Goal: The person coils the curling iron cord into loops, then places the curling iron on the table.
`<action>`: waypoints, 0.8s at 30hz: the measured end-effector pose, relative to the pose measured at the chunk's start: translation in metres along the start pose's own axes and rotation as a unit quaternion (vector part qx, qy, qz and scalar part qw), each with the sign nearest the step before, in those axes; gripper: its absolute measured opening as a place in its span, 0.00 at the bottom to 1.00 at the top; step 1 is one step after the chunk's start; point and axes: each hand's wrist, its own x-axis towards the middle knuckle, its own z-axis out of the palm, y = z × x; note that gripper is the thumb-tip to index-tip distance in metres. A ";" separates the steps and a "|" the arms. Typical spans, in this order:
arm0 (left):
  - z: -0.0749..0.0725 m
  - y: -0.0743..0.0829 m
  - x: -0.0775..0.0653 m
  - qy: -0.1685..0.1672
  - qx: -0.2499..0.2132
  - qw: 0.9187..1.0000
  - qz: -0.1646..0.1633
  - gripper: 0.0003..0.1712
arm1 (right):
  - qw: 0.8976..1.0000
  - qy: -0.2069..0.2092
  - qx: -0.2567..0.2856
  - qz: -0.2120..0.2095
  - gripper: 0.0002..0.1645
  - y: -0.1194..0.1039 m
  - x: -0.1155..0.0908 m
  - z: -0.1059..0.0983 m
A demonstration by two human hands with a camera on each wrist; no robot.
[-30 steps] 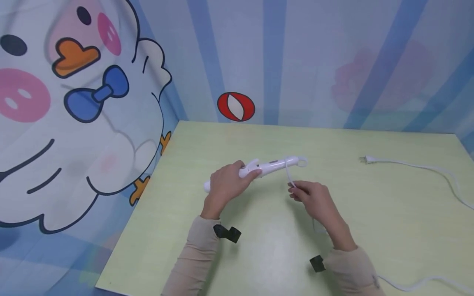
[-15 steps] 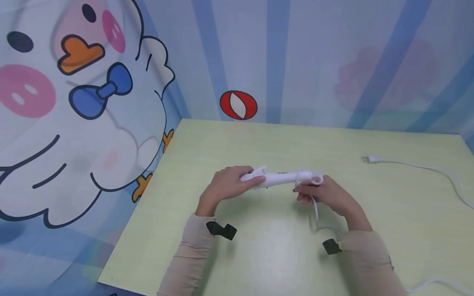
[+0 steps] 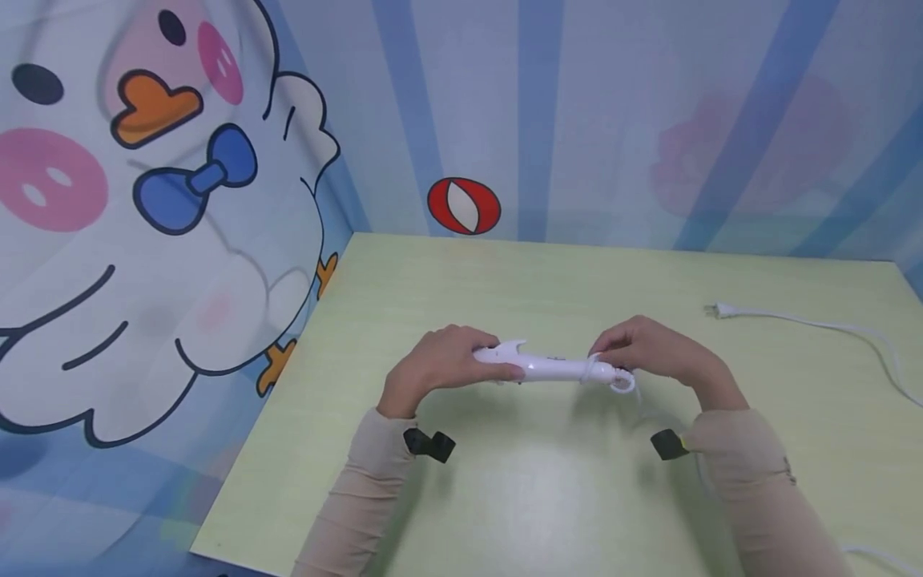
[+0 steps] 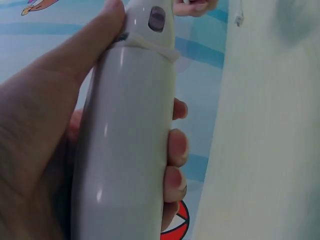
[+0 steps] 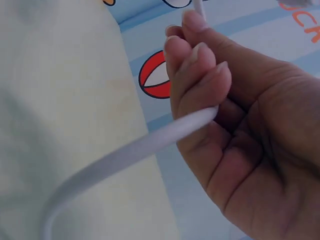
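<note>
My left hand [image 3: 443, 361] grips a white curling iron [image 3: 554, 369] around its body, holding it level above the table. In the left wrist view the thumb lies along one side of the iron [image 4: 125, 140] and the fingertips curl round the other. A turn of white cord circles the handle near its right end, where a small ring sticks out. My right hand [image 3: 659, 349] is just behind that end and pinches the power cord [image 5: 130, 150] between thumb and fingertips. The cord also passes through its curled fingers and hangs down toward the table.
The pale yellow-green table [image 3: 461, 280] meets a cartoon-printed backdrop [image 3: 613, 120] at its back and left. A two-pin plug [image 3: 723, 310] lies at the back right, its cord trailing off the right edge. More cord [image 3: 876, 553] shows at the front right.
The curling iron has swung from tilted to level, its ring end moving right and nearer to me. My right hand has gone from in front of the handle to behind it, carrying the cord round.
</note>
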 end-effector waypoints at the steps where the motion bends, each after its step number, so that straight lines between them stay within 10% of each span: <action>1: -0.001 0.000 0.000 -0.006 0.001 1.000 -0.003 0.31 | 1.000 0.000 -0.015 -0.002 0.08 -0.003 0.000 -0.002; 12: -0.004 0.005 0.002 -0.043 0.054 0.998 -0.005 0.33 | 0.983 0.017 -0.182 -0.003 0.04 -0.048 0.004 0.006; 24: 0.003 0.014 0.004 0.001 0.093 0.993 -0.069 0.34 | 0.931 0.149 -0.334 0.010 0.07 -0.077 0.003 0.035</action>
